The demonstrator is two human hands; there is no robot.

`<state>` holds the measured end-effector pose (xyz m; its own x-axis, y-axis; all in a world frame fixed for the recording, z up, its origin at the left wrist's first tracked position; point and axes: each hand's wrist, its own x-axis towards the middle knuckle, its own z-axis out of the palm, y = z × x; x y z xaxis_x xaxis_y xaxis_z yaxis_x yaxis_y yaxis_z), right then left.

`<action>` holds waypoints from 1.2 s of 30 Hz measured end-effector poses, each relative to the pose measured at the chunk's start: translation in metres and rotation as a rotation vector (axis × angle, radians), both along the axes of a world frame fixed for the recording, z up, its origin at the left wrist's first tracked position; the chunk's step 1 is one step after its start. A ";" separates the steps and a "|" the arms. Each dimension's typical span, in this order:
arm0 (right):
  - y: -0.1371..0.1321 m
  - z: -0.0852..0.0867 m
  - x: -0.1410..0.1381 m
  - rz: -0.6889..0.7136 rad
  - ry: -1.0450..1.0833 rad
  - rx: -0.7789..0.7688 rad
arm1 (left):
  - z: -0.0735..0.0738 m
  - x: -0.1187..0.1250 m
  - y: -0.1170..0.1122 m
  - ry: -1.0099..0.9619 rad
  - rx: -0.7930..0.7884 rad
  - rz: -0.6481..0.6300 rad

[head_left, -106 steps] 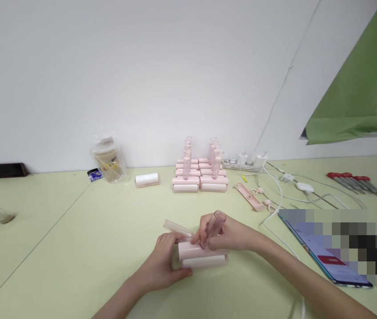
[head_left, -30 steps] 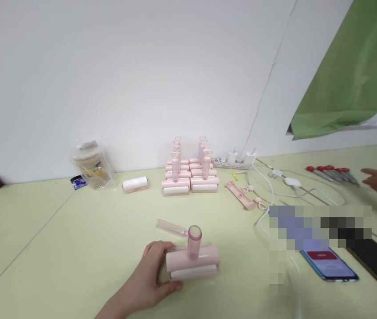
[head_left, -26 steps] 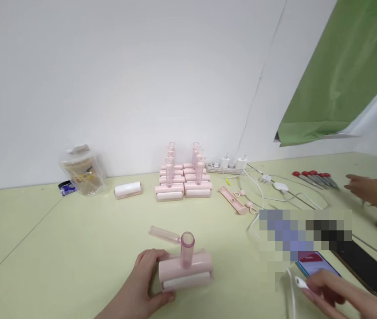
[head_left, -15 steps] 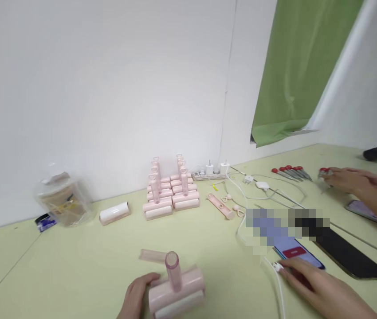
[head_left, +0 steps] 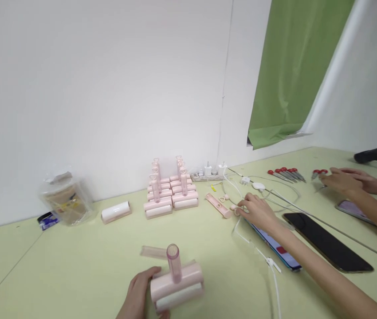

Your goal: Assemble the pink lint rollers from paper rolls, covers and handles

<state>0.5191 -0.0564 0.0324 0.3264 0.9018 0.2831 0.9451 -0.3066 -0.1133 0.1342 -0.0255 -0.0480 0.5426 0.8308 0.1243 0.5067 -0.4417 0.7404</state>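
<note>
My left hand (head_left: 137,292) grips a pink lint roller (head_left: 177,281) at its left end, with the clear, hollow handle (head_left: 174,262) pointing up. A clear pink strip-shaped piece (head_left: 153,252) lies just behind it. My right hand (head_left: 258,213) is stretched over a phone (head_left: 280,250), its fingertips closed on a small pink heart-shaped end cap (head_left: 233,207); the fingers partly hide the cap's loop, and it still rests on the table. Beside it are another heart-shaped cap (head_left: 224,198) and a pink roller cover with a hole (head_left: 217,205).
Several assembled lint rollers (head_left: 171,197) stand by the wall, a loose roller (head_left: 116,212) left of them. A plastic bag (head_left: 67,201), power strip (head_left: 208,176), white cable (head_left: 271,262) and black phone (head_left: 328,241) lie around. At right, a co-worker's hands (head_left: 344,181) are near red-topped tools (head_left: 286,173).
My right hand has left the white cable by the phone and moved forward and left to the heart-shaped cap. My left hand keeps the lint roller in nearly the same place.
</note>
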 end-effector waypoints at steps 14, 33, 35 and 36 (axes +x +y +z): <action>0.006 0.028 -0.034 0.139 0.405 0.366 | 0.101 0.039 -0.018 -0.376 -0.115 -0.033; -0.015 0.088 -0.162 0.892 0.603 -0.170 | 0.083 0.089 -0.007 -0.893 -0.660 -0.225; -0.017 0.085 -0.163 0.879 0.623 -0.157 | 0.081 0.089 -0.007 -0.889 -0.653 -0.213; -0.017 0.083 -0.164 0.869 0.634 -0.138 | 0.080 0.090 -0.006 -0.889 -0.649 -0.209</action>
<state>0.3549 -0.0733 0.1149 -0.3878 0.9066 0.1663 0.6269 0.3917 -0.6735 0.2238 -0.0316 0.0316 0.6131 0.7819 0.1131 -0.3557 0.1455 0.9232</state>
